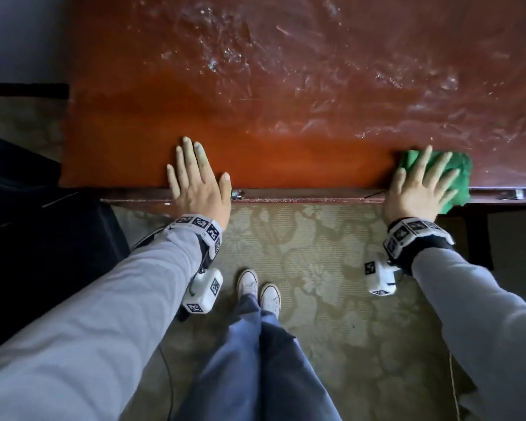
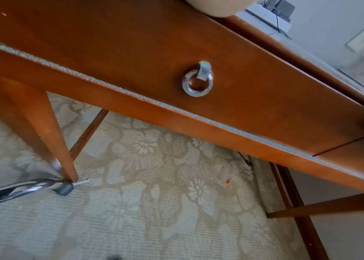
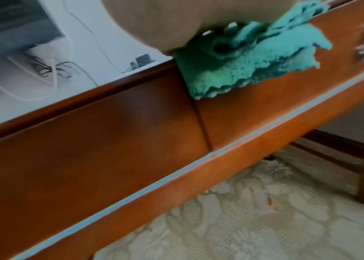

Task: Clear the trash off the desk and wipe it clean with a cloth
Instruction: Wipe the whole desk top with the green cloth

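The red-brown wooden desk (image 1: 286,117) fills the upper half of the head view; its top shows wet streaks toward the back and right. My left hand (image 1: 195,180) lies flat, fingers straight, on the front edge left of centre and holds nothing. My right hand (image 1: 419,186) presses flat with spread fingers on a crumpled green cloth (image 1: 456,174) at the desk's front edge on the right. In the right wrist view the cloth (image 3: 243,70) hangs over the edge onto the drawer front, under my palm. No trash shows on the desk.
Drawer fronts with a ring pull (image 2: 197,81) run below the desk edge. Patterned carpet (image 1: 316,284) lies under the desk, my white shoes (image 1: 258,288) on it. A dark chair (image 1: 28,223) stands at the left, its chromed leg (image 2: 16,190) beside the desk leg (image 2: 49,140).
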`<state>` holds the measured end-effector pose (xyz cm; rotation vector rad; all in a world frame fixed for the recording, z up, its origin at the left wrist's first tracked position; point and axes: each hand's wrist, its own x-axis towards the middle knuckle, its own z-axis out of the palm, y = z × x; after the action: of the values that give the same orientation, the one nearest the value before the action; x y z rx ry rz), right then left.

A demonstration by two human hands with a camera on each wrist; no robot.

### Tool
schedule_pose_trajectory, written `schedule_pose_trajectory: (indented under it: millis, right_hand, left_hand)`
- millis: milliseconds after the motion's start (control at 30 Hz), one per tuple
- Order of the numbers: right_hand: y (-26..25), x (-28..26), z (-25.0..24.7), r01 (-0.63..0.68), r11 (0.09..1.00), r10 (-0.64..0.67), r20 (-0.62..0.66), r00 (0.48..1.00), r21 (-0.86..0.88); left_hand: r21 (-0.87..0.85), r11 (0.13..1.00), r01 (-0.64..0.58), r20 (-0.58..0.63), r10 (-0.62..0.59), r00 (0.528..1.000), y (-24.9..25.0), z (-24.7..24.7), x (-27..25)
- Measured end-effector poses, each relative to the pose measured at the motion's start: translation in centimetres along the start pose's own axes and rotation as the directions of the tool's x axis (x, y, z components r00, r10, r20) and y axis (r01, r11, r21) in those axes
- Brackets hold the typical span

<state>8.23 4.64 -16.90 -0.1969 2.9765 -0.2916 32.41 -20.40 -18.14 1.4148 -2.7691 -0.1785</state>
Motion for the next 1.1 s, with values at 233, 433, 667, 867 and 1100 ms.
schedule_pose_trajectory:
  millis: [233, 433, 667, 867, 1100]
  right_hand:
    - [-15.0, -13.0, 4.3, 0.647, 0.761, -0.634, 0.158, 0.757, -0.044]
    - [-10.2, -9.3, 3.4, 0.633, 0.771, -0.622, 0.134, 0.771, -0.062]
    - [6.3, 2.9, -2.7, 0.012, 1.0, -0.012, 0.032, 0.999, 0.009]
    - [-0.3, -1.3, 0.0, 0.268, 0.963, -0.267, 0.031, 0.963, -0.041]
    - [0.0, -2.3, 0.1, 0.676, 0.737, -0.67, 0.136, 0.729, 0.009]
  left_hand:
    - [-0.023, 1.0, 0.001, -0.007, -0.002, 1.0, -0.1, 0.0, 0.0]
    - [-0.018, 1.0, 0.003, -0.006, -0.004, 1.0, -0.1, -0.2, 0.0]
    - [0.03, 1.0, -0.001, 0.039, -0.001, 0.999, 0.0, -0.3, 0.1]
    - [0.014, 0.996, -0.094, 0.052, 0.093, 0.994, 4.7, -0.2, -1.2]
    - [-0.005, 0.979, -0.203, 0.058, 0.203, 0.977, 17.6, 1.6, -3.9]
